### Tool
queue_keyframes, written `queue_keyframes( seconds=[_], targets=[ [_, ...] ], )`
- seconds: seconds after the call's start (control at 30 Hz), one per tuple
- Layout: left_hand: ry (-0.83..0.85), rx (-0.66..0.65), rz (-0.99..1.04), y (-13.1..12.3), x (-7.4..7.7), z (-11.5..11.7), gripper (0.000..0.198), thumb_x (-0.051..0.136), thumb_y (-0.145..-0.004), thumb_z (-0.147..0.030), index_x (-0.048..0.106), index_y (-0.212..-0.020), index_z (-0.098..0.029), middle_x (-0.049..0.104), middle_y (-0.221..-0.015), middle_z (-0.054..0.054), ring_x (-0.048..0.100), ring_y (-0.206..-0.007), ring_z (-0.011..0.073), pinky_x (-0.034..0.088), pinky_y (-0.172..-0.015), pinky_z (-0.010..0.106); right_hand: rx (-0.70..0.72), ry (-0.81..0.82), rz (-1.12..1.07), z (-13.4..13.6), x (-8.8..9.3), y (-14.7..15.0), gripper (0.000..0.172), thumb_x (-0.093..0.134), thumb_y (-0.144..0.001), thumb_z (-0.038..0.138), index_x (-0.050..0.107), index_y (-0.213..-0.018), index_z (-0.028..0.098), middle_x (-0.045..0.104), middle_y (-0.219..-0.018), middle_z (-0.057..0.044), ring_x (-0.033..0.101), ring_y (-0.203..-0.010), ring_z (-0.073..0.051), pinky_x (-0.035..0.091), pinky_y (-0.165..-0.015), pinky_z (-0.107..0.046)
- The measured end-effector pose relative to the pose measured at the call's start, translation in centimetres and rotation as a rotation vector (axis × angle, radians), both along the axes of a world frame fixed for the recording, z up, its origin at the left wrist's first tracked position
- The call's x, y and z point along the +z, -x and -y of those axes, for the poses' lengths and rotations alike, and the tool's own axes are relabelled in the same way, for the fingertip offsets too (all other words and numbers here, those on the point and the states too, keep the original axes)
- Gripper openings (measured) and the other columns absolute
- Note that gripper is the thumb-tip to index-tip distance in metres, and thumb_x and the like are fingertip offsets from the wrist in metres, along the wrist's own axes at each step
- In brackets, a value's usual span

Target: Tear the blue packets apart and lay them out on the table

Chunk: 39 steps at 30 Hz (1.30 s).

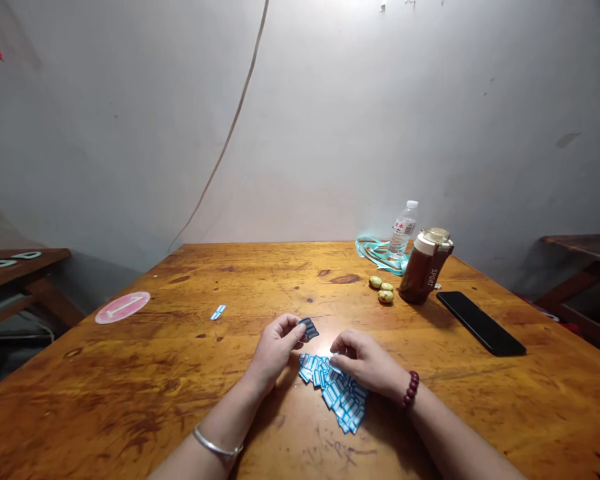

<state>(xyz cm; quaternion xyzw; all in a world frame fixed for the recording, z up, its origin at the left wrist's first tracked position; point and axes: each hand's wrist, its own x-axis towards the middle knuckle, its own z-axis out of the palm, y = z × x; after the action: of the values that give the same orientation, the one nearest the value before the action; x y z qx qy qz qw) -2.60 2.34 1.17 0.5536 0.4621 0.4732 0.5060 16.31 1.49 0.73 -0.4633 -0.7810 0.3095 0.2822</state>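
My left hand is closed in a pinch on a small dark striped tag, held just above the wooden table. My right hand rests with curled fingers on a spread pile of several small blue and white tags, its fingertips pinching at the top of the pile. A silver bangle is on my left wrist and a dark red bead bracelet on my right wrist. One loose blue and white tag lies alone to the far left of my hands.
A brown sport bottle, a clear water bottle, a teal cord, three small green fruits and a black phone lie at the far right. A pink round sticker lies left. Benches flank the table.
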Motion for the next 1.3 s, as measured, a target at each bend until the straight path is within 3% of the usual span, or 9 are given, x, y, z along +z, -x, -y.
queue_keyframes(
  seconds=[0.17, 0.23, 0.33, 0.53, 0.8, 0.9, 1.03, 1.13, 1.3],
  targets=[
    [0.041, 0.013, 0.034, 0.2, -0.3, -0.1, 0.019, 0.051, -0.074, -0.034, 0.050, -0.074, -0.015, 0.060, -0.071, 0.002, 0.056, -0.065, 0.0109, 0.041, -0.057, 0.021, 0.116, -0.035, 0.202, 0.8, 0.2, -0.1, 0.023, 0.063, -0.061, 0.025, 0.061, -0.084, 0.024, 0.054, -0.081, 0.000, 0.047, -0.078, -0.015, 0.033, -0.073, -0.026],
    [0.060, 0.002, 0.046, 0.1, -0.5, -0.1, 0.019, 0.051, -0.074, -0.035, 0.050, -0.075, -0.015, 0.061, -0.071, 0.003, 0.057, -0.064, 0.0113, 0.041, -0.055, 0.020, 0.111, -0.031, 0.216, 0.9, 0.1, 0.1, 0.019, 0.062, -0.061, 0.023, 0.062, -0.080, 0.024, 0.055, -0.079, 0.000, 0.047, -0.078, -0.015, 0.032, -0.076, -0.027],
    [0.085, -0.009, 0.059, -0.1, -0.7, -0.1, 0.020, 0.051, -0.074, -0.035, 0.049, -0.075, -0.016, 0.062, -0.071, 0.004, 0.058, -0.064, 0.0125, 0.041, -0.051, 0.019, 0.070, 0.023, 0.137, 0.6, -0.4, 0.4, 0.008, 0.054, -0.067, 0.020, 0.061, -0.071, 0.020, 0.057, -0.074, 0.000, 0.049, -0.074, -0.014, 0.034, -0.072, -0.025],
    [0.125, 0.003, 0.077, -0.1, -1.1, -0.3, 0.019, 0.056, -0.070, -0.032, 0.048, -0.074, -0.015, 0.060, -0.063, 0.002, 0.056, -0.054, 0.0106, 0.037, -0.044, 0.017, -0.032, 0.238, -0.166, 0.0, -0.8, 0.7, 0.016, 0.048, -0.073, 0.025, 0.058, -0.066, 0.014, 0.055, -0.061, 0.000, 0.048, -0.057, -0.011, 0.036, -0.052, -0.020],
    [0.165, 0.010, 0.091, -0.4, -0.4, 0.0, 0.018, 0.060, -0.066, -0.029, 0.054, -0.074, -0.014, 0.058, -0.061, -0.001, 0.051, -0.050, 0.0077, 0.037, -0.046, 0.017, -0.083, 0.226, -0.415, -0.1, -0.6, 1.0, 0.022, 0.045, -0.076, 0.031, 0.058, -0.071, 0.015, 0.053, -0.062, 0.001, 0.047, -0.058, -0.010, 0.037, -0.054, -0.020],
    [0.185, 0.013, 0.092, -0.4, -0.3, 0.1, 0.019, 0.060, -0.065, -0.031, 0.055, -0.072, -0.014, 0.057, -0.059, -0.001, 0.051, -0.050, 0.0076, 0.036, -0.046, 0.017, -0.071, 0.225, -0.358, -0.1, -0.7, 1.0, 0.024, 0.044, -0.077, 0.032, 0.059, -0.071, 0.015, 0.052, -0.060, 0.001, 0.046, -0.056, -0.010, 0.036, -0.052, -0.020],
    [0.173, 0.003, 0.068, -0.3, -0.7, -0.1, 0.020, 0.060, -0.065, -0.032, 0.053, -0.070, -0.014, 0.053, -0.055, -0.003, 0.046, -0.045, 0.0059, 0.033, -0.043, 0.016, -0.077, 0.057, -0.164, 0.0, -0.9, 0.9, 0.025, 0.045, -0.077, 0.032, 0.062, -0.067, 0.017, 0.054, -0.065, -0.001, 0.048, -0.065, -0.013, 0.036, -0.059, -0.022],
    [0.164, -0.022, 0.050, -0.3, -1.0, -0.1, 0.020, 0.058, -0.067, -0.033, 0.051, -0.068, -0.015, 0.051, -0.054, -0.004, 0.043, -0.043, 0.0049, 0.031, -0.041, 0.016, -0.129, -0.025, -0.156, 0.0, -0.8, 0.8, 0.024, 0.046, -0.077, 0.032, 0.061, -0.065, 0.018, 0.052, -0.066, -0.001, 0.047, -0.068, -0.013, 0.035, -0.062, -0.023],
    [0.190, -0.014, -0.013, -0.6, -0.7, 0.2, 0.020, 0.057, -0.067, -0.034, 0.050, -0.070, -0.015, 0.052, -0.056, -0.003, 0.045, -0.043, 0.0058, 0.029, -0.038, 0.015, -0.151, 0.154, -0.443, 0.0, -0.5, 1.1, 0.018, 0.049, -0.075, 0.031, 0.052, -0.065, 0.017, 0.046, -0.058, 0.003, 0.042, -0.053, -0.009, 0.033, -0.050, -0.020]
  ],
)
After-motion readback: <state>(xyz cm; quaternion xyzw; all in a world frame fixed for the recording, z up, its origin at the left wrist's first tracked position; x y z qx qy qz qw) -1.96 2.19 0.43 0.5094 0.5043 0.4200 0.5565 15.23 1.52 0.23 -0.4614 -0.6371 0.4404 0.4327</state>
